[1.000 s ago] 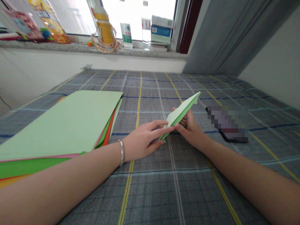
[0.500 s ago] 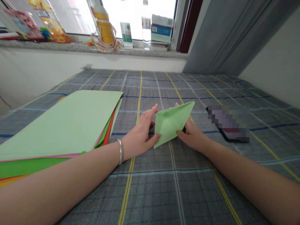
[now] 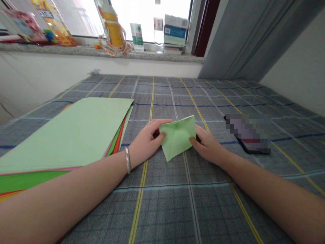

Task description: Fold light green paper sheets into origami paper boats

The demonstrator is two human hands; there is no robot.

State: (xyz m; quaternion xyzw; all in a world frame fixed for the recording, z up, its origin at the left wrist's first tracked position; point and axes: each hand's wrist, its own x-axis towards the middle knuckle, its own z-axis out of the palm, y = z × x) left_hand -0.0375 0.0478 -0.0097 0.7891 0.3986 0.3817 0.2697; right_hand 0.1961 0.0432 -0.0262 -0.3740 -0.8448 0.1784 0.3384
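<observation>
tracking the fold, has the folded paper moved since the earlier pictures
Yes, the folded paper has shifted left: its right edge is now farther from the phone.

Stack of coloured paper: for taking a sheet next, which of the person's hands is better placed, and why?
Probably the left hand: it is nearer the stack of coloured paper, while the right hand is beyond the folded green paper. Both hold it, so the left would need freeing first.
</observation>
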